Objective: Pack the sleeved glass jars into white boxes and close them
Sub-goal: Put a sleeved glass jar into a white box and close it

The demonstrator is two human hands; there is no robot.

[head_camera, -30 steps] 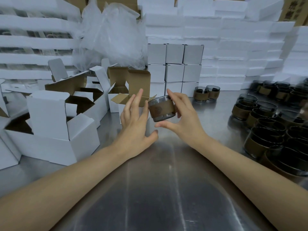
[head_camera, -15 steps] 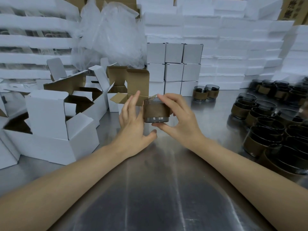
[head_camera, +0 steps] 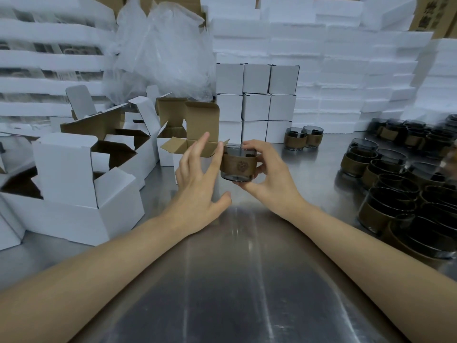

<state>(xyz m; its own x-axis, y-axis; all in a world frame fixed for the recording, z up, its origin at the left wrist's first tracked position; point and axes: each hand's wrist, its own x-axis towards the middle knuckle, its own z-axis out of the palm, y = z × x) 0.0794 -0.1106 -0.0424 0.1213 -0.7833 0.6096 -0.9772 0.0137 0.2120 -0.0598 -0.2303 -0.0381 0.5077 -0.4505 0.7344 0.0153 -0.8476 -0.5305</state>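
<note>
A smoky glass jar with a brown sleeve is held upright above the steel table, a stamped emblem facing me. My right hand grips it, fingers on the rim and thumb under the base. My left hand is beside it on the left with fingers spread, fingertips at or very near the sleeve. Just behind the hands stands an open white box with a brown inside and its lid flap raised. Part of that box is hidden by my left hand.
Several open white boxes crowd the left of the table. Closed white boxes are stacked at the back centre, with two sleeved jars beside them. Several more sleeved jars fill the right side. White foam slabs and a plastic bag line the back.
The jar was tilted on its side a second ago; my right hand has turned it upright and shifted it slightly left, toward the open box. My left hand has stayed open beside it.
</note>
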